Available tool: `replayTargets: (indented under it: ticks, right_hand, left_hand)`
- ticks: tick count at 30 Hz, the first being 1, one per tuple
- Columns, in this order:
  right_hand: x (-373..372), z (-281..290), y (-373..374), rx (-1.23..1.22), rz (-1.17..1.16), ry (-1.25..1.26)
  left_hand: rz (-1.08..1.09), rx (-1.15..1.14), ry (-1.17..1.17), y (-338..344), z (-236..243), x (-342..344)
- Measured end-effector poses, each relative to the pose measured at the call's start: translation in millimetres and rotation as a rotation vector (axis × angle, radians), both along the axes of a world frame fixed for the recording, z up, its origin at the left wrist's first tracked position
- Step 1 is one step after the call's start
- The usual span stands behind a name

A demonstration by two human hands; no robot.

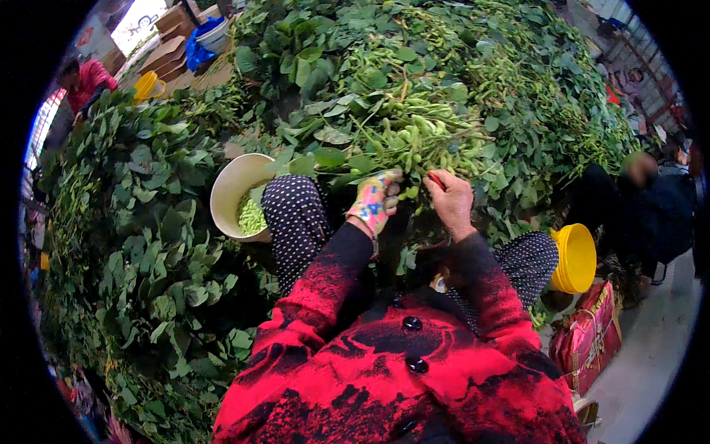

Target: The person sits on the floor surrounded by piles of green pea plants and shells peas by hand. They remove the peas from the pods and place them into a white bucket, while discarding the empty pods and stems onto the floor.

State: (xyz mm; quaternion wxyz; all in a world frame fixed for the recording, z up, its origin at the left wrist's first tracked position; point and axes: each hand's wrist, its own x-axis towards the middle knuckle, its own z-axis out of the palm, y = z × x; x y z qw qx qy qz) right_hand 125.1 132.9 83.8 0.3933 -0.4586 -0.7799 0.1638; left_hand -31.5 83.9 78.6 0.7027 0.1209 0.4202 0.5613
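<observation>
My left hand, in a white glove with a bright pattern, is closed with its fingers curled around green soybean pods. Close beside it, my bare right hand pinches a small red-handled tool; its working end is hidden. Just beyond both hands lies a bunch of soybean plants, thick with plump pods. To the left of my knee, a cream bucket leans toward me. Light green beans or pods cover its bottom.
Leafy cut plants are heaped on the left and across the far side. A yellow bucket and a red bag stand at my right. A person in dark clothes sits beyond them; another in pink is far left.
</observation>
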Motion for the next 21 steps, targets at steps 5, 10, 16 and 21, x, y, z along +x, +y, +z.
replayTargets:
  ticks: [5, 10, 16, 21]
  right_hand:
    - [6.6, 14.9, -6.3, -0.079, -0.046, 0.126]
    - [-9.5, 36.2, -22.7, -0.027, 0.088, 0.224]
    - [-21.4, 14.5, -16.1, -0.141, 0.124, 0.142]
    - [-17.9, -4.4, 0.7, -0.053, 0.071, 0.067]
  left_hand:
    - [0.016, -0.024, -0.056, 3.4, 4.0, 5.7]
    - [0.054, 0.032, -0.066, 2.1, -9.1, 3.8]
    - [0.183, 0.002, 0.057, -5.3, 5.8, 14.8]
    - [0.099, 0.195, 0.021, -7.9, -17.2, 5.7]
